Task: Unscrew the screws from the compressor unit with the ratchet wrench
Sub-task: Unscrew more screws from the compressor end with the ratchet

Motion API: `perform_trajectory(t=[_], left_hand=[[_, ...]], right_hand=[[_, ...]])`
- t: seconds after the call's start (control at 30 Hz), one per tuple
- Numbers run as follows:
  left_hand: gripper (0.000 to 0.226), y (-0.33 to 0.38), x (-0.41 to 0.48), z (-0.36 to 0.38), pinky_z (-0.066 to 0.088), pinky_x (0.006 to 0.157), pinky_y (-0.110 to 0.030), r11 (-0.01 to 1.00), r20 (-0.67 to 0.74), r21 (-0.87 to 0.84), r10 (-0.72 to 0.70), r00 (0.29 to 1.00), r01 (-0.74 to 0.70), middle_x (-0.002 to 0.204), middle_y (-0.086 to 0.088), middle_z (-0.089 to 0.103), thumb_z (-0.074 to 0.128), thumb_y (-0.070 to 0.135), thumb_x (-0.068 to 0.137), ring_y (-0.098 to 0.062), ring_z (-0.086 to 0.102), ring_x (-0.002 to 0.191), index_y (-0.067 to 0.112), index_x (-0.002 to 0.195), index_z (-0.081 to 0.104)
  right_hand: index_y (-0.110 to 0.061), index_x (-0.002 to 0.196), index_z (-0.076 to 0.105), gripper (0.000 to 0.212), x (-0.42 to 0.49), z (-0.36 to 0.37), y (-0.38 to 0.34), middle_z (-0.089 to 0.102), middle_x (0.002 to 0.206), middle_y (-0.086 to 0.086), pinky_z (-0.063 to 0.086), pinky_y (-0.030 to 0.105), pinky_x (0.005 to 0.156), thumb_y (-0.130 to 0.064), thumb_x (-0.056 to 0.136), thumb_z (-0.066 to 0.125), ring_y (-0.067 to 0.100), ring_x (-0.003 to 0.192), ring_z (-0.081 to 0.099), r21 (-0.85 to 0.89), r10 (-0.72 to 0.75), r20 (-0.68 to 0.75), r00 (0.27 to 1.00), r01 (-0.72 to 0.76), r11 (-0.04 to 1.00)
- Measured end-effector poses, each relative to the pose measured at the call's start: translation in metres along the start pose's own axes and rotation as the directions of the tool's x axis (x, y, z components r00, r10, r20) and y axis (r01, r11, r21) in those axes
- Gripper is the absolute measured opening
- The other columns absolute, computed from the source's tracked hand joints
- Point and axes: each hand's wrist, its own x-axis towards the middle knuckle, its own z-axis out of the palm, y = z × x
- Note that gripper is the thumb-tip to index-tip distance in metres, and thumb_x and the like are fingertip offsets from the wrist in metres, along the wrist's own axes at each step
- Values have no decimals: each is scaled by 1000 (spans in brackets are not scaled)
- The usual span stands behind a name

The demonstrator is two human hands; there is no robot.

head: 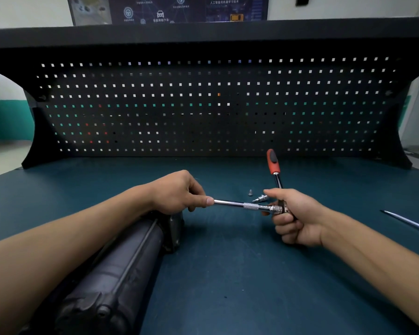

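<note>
While the left hand [179, 192] pinches the extension bar [230, 203] and the right hand [298, 220] grips the ratchet wrench [273, 164], a half-seated joint could part — dropping the bar.

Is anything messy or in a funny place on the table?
Nothing is broken or spilled. A small screw and a silver bit lie loose on the table by the right hand, where they might roll away. The ratchet wrench is off the compressor unit, held up between that hand and the left hand.
</note>
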Motion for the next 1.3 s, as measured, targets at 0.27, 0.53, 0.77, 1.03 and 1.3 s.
perform_trajectory(t=[0.27, 0.53, 0.77, 1.03, 1.3], left_hand=[[23, -2, 0, 2, 41, 54, -17, 1000, -32, 6, 13, 999, -13, 60, 13, 64, 72, 50, 85, -3, 50, 55, 29, 77, 76], [23, -3, -2, 1, 44, 62, -22, 998, 35, 36, 56, 998, -57, 69, 10, 65, 66, 51, 89, -5, 53, 62, 29, 88, 70], [25, -1, -4, 0, 44, 64, -19, 996, 136, 57, 62, 989, -70, 81, 10, 73, 49, 51, 99, -4, 53, 65, 34, 91, 65], [27, 0, -7, -4, 42, 59, -12, 996, 162, 79, 25, 987, -38, 77, 14, 71, 50, 48, 100, 1, 54, 64, 30, 91, 69], [28, 1, -7, -6, 44, 67, -28, 997, 141, 62, 33, 989, -42, 64, 14, 61, 57, 44, 98, -11, 51, 65, 24, 84, 70]], right_hand=[[-18, 67, 48, 41, 1, 0, 3, 23, 43, -6, 17, 18, 36, -49, 95, 51, 9, 32, 15, 63, 7, -24, 1000, -6, 998], [-14, 60, 58, 43, 6, 5, 9, 41, 49, 2, 25, 20, 36, -36, 97, 60, 12, 36, 32, -229, -584, -227, 779, 541, 810], [4, 64, 43, 51, 9, -4, 17, 33, 50, -5, 29, 22, 47, -28, 100, 59, 14, 48, 31, -444, -815, -46, 578, 718, 535], [-7, 66, 55, 54, 4, -7, 22, 47, 58, 8, 42, 47, 55, -53, 91, 45, 24, 56, 46, -773, -893, 151, 424, 614, 161], [8, 65, 44, 52, 1, 0, 17, 30, 55, 9, 26, 36, 51, -31, 99, 56, 22, 52, 28, -654, -819, 82, 568, 651, 385]])
